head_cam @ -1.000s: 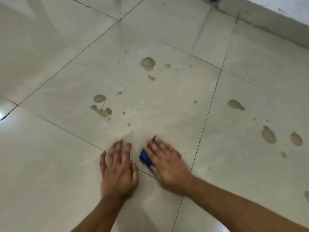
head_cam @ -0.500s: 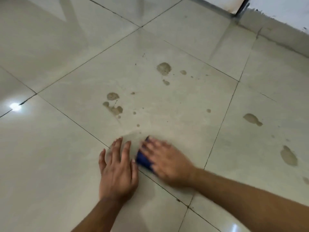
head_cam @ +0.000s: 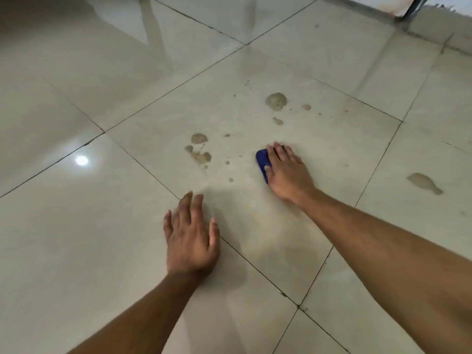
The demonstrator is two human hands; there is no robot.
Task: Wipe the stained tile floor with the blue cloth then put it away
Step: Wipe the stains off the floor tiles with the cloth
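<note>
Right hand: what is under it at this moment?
The right hand lies flat on the blue cloth, pressing it to the tile floor. Only the cloth's left edge shows; the rest, and any stain beneath, is covered.

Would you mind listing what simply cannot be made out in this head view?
- blue cloth: mostly hidden under the right hand; its full size and fold are unknown.
- Floor beneath the left hand: covered, so stains there are untold.
- dark object at the top right: cut by the edge, unidentifiable.
</note>
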